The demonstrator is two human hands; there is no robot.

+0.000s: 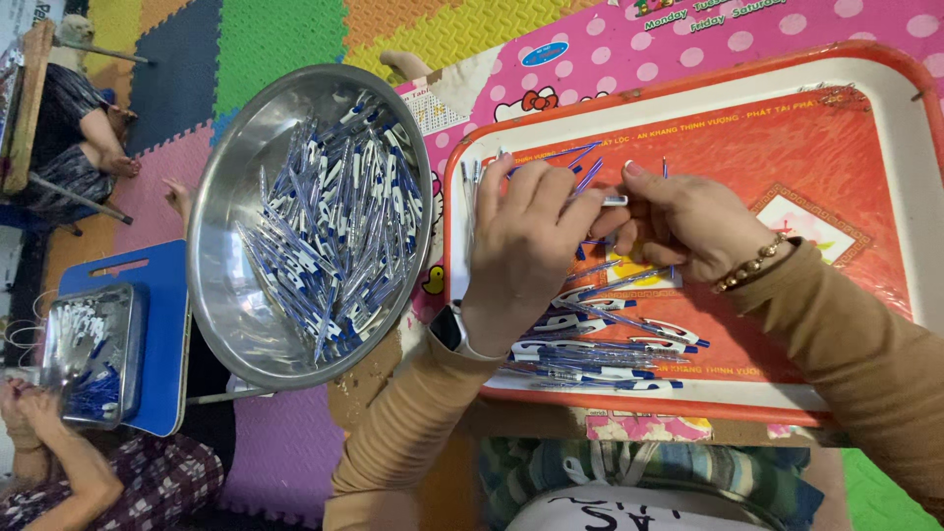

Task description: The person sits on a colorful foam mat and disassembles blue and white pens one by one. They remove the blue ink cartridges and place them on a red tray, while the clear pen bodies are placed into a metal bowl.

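Both hands over the red tray, meeting near its upper middle. Left hand has fingers curled together, tips pinching a small pen part, white-grey, short; right hand is closed on the same part from the other side, thumb and fingers pressed to it. Part sits between the two hands, held just above the tray floor. Left wrist wears a watch, right wrist a beaded bracelet; both sleeves tan.

Under the hands: loose blue-and-white pens lying flat in a rough row along the tray's near edge, a few thin blue refills by the far side near the left fingertips.

Left of the tray, touching it or just beside it, a round steel bowl heaped with more blue-and-white pens. Further left a blue stool carrying a small metal tray of the same parts, another person's hands beside it. Pink dotted mat and coloured foam floor tiles below everything
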